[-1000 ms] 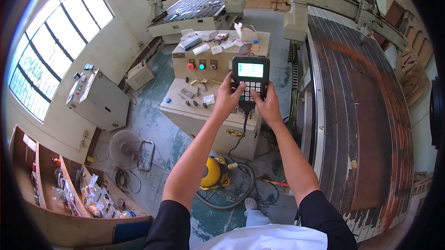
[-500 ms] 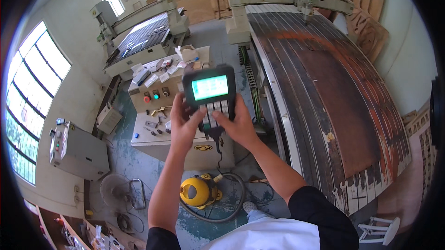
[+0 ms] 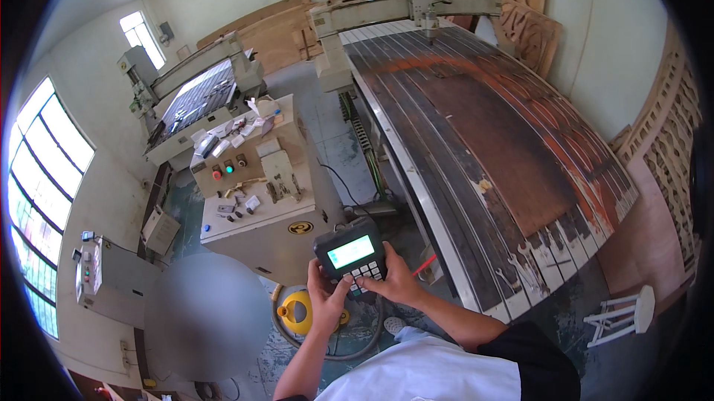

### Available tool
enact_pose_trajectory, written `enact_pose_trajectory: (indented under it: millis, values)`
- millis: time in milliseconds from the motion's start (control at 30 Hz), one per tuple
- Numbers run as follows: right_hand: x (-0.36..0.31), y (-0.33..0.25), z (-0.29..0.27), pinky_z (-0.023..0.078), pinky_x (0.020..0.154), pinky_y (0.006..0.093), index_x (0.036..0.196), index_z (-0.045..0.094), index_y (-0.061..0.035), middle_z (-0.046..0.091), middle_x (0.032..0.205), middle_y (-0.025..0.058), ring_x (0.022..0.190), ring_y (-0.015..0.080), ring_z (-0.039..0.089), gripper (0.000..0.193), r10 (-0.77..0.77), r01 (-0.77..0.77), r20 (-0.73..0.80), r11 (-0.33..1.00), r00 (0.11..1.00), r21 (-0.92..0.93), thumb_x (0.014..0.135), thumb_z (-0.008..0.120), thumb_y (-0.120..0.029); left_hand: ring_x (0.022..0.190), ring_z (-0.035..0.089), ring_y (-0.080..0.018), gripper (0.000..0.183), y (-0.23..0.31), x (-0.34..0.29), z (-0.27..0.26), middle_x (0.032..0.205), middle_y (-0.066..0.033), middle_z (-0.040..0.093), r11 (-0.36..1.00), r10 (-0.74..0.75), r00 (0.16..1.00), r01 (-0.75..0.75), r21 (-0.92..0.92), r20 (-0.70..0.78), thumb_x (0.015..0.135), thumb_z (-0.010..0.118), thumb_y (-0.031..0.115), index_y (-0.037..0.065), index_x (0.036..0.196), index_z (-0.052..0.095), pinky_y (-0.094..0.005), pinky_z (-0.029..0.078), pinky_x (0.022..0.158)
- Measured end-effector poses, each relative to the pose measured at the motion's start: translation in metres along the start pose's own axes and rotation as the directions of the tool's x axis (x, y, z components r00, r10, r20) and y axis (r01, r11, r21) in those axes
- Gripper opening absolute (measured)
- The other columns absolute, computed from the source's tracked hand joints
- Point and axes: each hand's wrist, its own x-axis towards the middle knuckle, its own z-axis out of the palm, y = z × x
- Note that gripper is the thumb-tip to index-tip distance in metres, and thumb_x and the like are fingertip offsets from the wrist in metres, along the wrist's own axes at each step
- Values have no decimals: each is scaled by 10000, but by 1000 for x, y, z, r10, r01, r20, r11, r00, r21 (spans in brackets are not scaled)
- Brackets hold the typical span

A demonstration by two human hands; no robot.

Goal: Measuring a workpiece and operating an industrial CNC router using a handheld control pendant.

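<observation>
My left hand and my right hand grip a dark handheld controller from both sides, low in front of my body. Its lit screen faces up toward me. Both thumbs rest on or just over the keypad below the screen; whether a key is pressed cannot be made out. The fingers behind the controller are hidden. Beyond it stands a beige control cabinet with a red button, a lit green button and a dark knob on its sloped panel.
To the right lies a large CNC router bed carrying a brown sheet and several wrenches. A yellow vacuum cleaner with a hose sits on the floor near my feet. A white stool stands at right. A blurred grey patch hides the lower left.
The controller and both hands have come lower and closer to my body, still gripping. My view has turned, so more of the cabinet's top and the wrenches show.
</observation>
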Motion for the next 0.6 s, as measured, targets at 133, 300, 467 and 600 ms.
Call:
enact_pose_trajectory:
  millis: [133, 300, 467, 600]
  values:
    - [-58, 3, 5, 488, 809, 284, 1157, 434, 10, 584, 1030, 92, 937, 121, 570, 555, 53, -53, -28, 998, 998, 24, 739, 777, -118, 1045, 522, -164, 481, -7, -51, 8, 1085, -76, 557, 997, -22, 1000, 22, -75, -5, 772, 647, -21, 10, 1205, 440, -308, 395, 933]
    - [-119, -10, -1, 494, 794, 283, 1175, 426, 12, 574, 1031, 75, 924, 116, 572, 562, 57, -56, -94, 998, 994, 8, 737, 764, -86, 991, 546, -140, 454, -15, -99, 20, 1059, -76, 562, 993, -6, 998, 13, -120, 61, 806, 651, -3, 4, 1199, 425, -277, 443, 858]
    - [-168, -27, -18, 504, 740, 302, 1093, 461, 28, 623, 939, 110, 847, 150, 609, 501, -21, 33, -239, 998, 971, 45, 724, 763, -125, 1004, 547, -148, 449, -1, -139, 53, 1076, -77, 559, 991, -15, 989, 34, -127, 144, 819, 636, -16, 6, 1212, 419, -288, 453, 857]
    - [-192, -26, -46, 487, 812, 313, 1156, 457, 12, 603, 1043, 110, 946, 154, 583, 532, -31, 56, -338, 996, 941, 65, 739, 764, -111, 1176, 492, -210, 575, -5, -154, 72, 1231, -129, 516, 998, -19, 938, 41, -56, 346, 862, 638, 78, 21, 1352, 342, -360, 389, 1004]
